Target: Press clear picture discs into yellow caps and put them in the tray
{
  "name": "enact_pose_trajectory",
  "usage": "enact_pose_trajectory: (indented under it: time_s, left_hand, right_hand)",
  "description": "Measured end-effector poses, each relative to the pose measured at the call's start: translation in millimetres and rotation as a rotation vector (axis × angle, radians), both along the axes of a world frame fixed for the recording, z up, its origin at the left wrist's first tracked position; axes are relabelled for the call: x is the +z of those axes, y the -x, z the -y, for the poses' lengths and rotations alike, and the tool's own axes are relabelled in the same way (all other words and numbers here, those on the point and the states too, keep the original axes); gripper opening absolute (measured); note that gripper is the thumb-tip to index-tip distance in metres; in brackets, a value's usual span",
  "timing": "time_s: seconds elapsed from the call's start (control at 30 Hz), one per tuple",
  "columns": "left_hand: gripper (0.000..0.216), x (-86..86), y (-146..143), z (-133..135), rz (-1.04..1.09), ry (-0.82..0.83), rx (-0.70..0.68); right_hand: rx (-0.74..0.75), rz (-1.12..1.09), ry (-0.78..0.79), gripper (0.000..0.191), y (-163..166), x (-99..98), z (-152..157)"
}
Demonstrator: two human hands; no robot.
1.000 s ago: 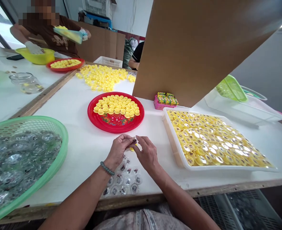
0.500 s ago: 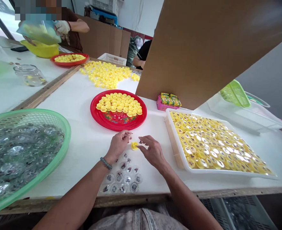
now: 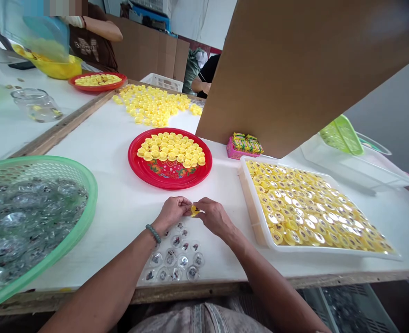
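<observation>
My left hand and my right hand meet just in front of the red tray. A small yellow plastic cap is pinched between the fingertips of both, partly covered by them. Its inside, with a dark spot, faces me. Between my forearms lie several clear round plastic covers with small dark pictures in them. On the red tray, yellow caps cover the far part, and its flowered near part shows.
To the left stands a green basket of clear covers. A white tray of filled yellow pieces stands right. Behind are loose yellow caps, a pink box and a cardboard panel. A co-worker tips a blue container over a yellow bowl.
My hands have come together, and the yellow cap has come up off the table between my fingertips. At the far left, the co-worker's blue container has moved left and tilted down towards the bowl.
</observation>
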State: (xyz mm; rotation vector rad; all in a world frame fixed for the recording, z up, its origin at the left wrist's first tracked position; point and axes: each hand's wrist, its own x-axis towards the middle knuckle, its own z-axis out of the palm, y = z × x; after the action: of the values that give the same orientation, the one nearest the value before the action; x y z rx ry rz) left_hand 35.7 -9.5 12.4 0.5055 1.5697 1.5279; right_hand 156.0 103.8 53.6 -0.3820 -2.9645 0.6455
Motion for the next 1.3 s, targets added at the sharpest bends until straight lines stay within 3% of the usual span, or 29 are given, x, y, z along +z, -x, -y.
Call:
enact_pose_trajectory:
  time_s: [0.43,0.57,0.77,1.03,1.3]
  left_hand:
    - [0.013,2.7,-2,2,0.132,0.051,0.032]
    - [0.020,10.3,-3,4,0.193,0.016,-0.015]
    - [0.033,10.1,-5,-1,0.192,0.019,0.022]
    - [0.042,7.5,-7,-2,0.186,0.024,0.065]
    - [0.036,4.4,-17,-6,0.231,-0.051,-0.031]
  right_hand:
    - [0.027,0.228,-0.206,0.009,8,14.8,10]
    - [0.043,0.324,-0.194,0.011,14,22.9,10]
    - [0.047,0.366,-0.152,0.009,22,26.7,7]
    - [0.029,0.214,-0.148,0.013,5,13.9,10]
    - [-0.111,-0.025,0.000,0.030,-26,2.1,3]
